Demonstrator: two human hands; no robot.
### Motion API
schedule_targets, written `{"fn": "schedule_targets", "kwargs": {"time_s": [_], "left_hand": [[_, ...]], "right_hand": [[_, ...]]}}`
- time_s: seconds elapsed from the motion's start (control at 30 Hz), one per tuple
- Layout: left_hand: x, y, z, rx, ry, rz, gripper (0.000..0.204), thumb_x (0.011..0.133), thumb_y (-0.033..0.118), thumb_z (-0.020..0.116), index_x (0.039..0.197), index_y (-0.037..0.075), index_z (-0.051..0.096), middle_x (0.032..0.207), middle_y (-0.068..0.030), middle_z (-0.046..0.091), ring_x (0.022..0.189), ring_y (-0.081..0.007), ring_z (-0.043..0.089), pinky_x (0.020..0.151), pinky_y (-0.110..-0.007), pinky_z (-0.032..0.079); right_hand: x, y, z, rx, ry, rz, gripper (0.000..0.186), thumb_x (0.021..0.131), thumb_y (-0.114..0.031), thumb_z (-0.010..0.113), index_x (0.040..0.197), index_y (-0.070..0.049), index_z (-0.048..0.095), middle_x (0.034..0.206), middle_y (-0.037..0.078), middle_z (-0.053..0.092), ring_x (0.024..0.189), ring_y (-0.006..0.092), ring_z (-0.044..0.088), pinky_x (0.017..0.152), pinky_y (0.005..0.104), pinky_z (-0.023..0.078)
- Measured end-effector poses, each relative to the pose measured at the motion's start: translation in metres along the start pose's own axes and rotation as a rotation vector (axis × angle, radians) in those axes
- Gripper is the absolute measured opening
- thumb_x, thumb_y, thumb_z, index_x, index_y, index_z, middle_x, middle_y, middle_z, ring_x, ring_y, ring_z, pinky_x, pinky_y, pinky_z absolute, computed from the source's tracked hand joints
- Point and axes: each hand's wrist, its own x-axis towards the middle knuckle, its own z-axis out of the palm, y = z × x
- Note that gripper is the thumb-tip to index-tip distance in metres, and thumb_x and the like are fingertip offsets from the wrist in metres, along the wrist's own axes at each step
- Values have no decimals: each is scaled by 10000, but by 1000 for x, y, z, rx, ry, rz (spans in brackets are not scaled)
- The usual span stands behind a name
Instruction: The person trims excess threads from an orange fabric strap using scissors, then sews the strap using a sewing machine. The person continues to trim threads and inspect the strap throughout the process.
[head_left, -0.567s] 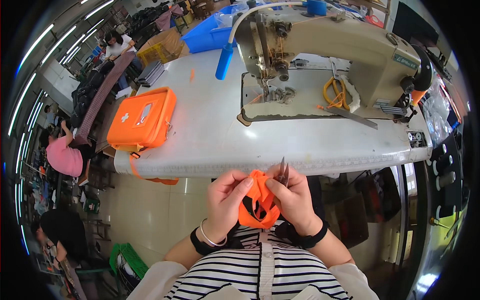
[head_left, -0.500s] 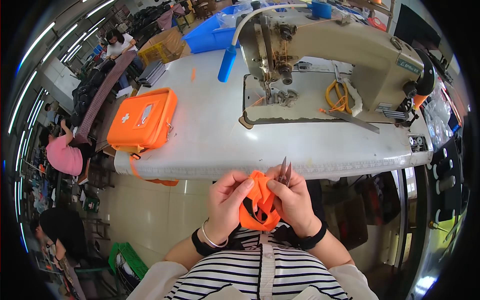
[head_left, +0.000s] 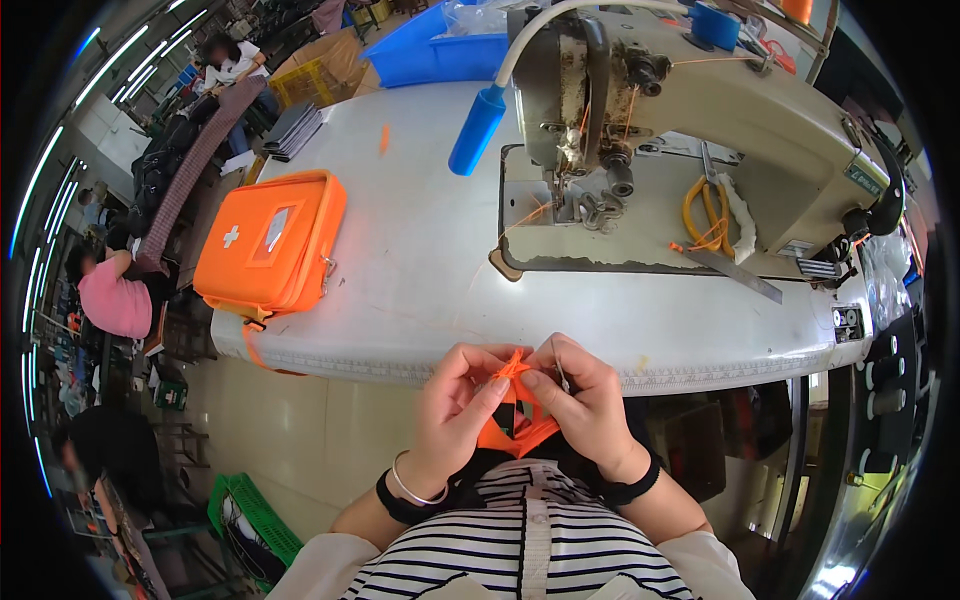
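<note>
An orange fabric strap (head_left: 513, 440), gathered into a loop with a dark opening, hangs between my hands in front of the table edge. My left hand (head_left: 463, 400) is closed, its thumb and fingers pinching the strap's bunched upper end. From the other side my right hand (head_left: 580, 405) pinches the same end. A pair of small metal snips (head_left: 563, 378) also sits in my right hand, mostly hidden by the fingers. Left of my hands an orange zippered case (head_left: 248, 262) with a white cross lies on the table, a strap trailing over the edge.
A sewing machine (head_left: 740, 105) stands at the right of the white table (head_left: 410, 230). Yellow-handled scissors (head_left: 706, 215) and a flat metal blade (head_left: 740, 276) lie by its bed. A blue lamp (head_left: 477, 130) hangs beside it. Behind is a blue bin (head_left: 430, 60); other people work at left.
My fingers have drawn closer together over the bunched strap end. The snips' blades, which pointed up before, are now mostly hidden. The view has shifted slightly, moving the machine rightward and nearer.
</note>
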Motion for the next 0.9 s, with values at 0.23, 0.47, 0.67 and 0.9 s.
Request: {"fn": "schedule_targets", "kwargs": {"time_s": [0.23, 0.47, 0.67, 0.9], "left_hand": [[3, -7, -14, -368, 32, -216, 76, 865, 68, 554, 882, 32, 489, 1019, -105, 575, 820, -141, 553, 730, -282, 469], [5, -11, -17, -393, 120, -101, 65, 868, 44, 566, 849, 16, 510, 1009, -100, 569, 835, -139, 551, 742, -280, 469], [6, -12, -16, -260, 237, -40, 62, 860, 75, 542, 844, 26, 507, 962, -77, 568, 783, -146, 566, 702, -273, 477], [6, -14, -16, -259, 215, -50, 68, 872, 73, 521, 862, 6, 525, 974, -91, 587, 827, -158, 575, 722, -293, 489]], "right_hand": [[1, -1, 10, -158, 57, 9, 133, 768, -39, 670, 849, -1, 572, 700, 61, 500, 570, 161, 464, 522, 261, 387], [4, -10, 11, -574, 186, -176, 329, 698, -136, 739, 970, -45, 577, 707, 36, 542, 601, 184, 544, 523, 280, 384], [1, -3, 12, -797, 161, -415, 433, 701, -143, 716, 1107, -57, 592, 673, -6, 501, 564, 131, 485, 521, 272, 315], [3, -2, 11, -889, 192, -445, 391, 688, -133, 704, 1067, -70, 634, 610, -25, 428, 510, 116, 427, 462, 272, 299]]}}
